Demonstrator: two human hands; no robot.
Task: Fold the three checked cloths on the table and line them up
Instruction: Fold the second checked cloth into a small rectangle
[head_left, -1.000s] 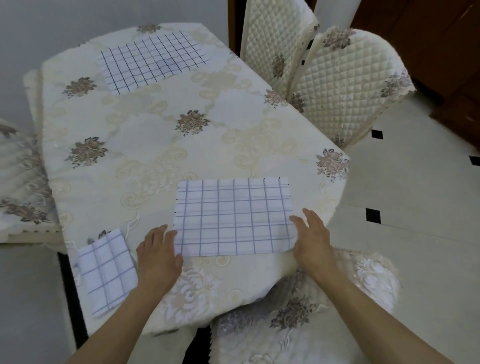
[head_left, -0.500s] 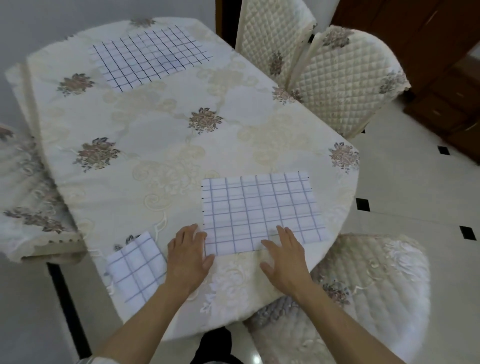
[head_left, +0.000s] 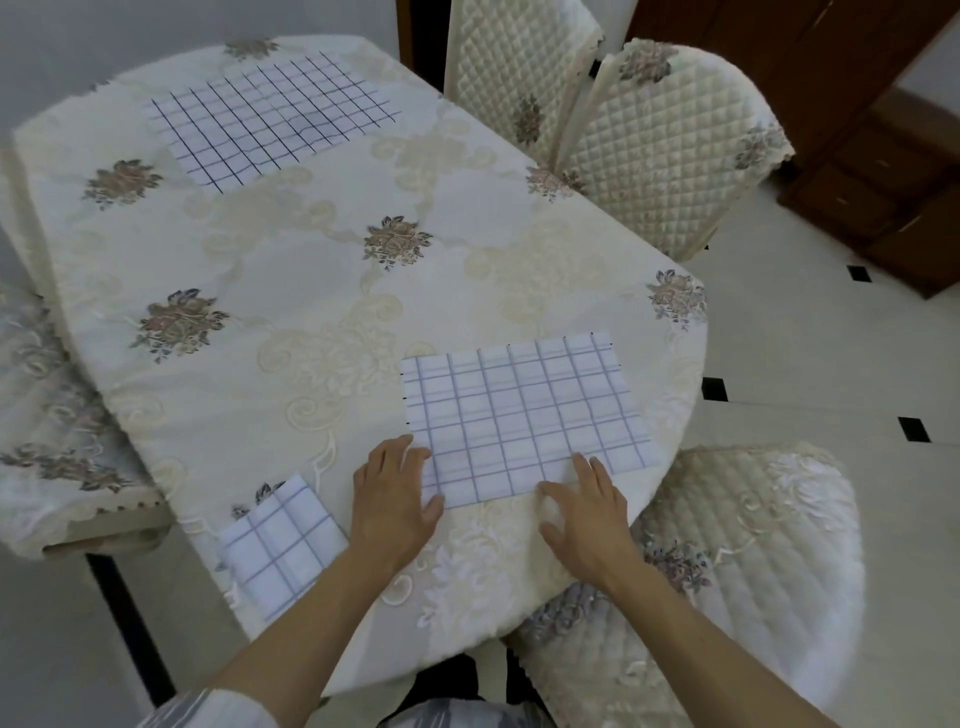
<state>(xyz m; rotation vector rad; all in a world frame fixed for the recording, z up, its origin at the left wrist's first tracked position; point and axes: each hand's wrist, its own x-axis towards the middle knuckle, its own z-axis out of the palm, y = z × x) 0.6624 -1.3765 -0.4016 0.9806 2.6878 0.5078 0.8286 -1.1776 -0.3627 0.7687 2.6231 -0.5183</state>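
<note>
A white cloth with a blue check lies flat as a wide rectangle near the table's front right edge. My left hand rests flat on the tablecloth at its near left corner, thumb touching the cloth's edge. My right hand lies flat at the cloth's near edge, its fingertips on the cloth. A small folded checked cloth sits at the front left edge, left of my left hand. A third, dark-lined checked cloth lies spread out at the far left end.
The table wears a cream floral tablecloth that hangs over the edges. Quilted chairs stand at the far right, at the near right and at the left. Dark wooden furniture stands beyond.
My right hand has slid left from the cloth's right corner to its near edge. My left hand stays at the near left corner. The camera has shifted.
</note>
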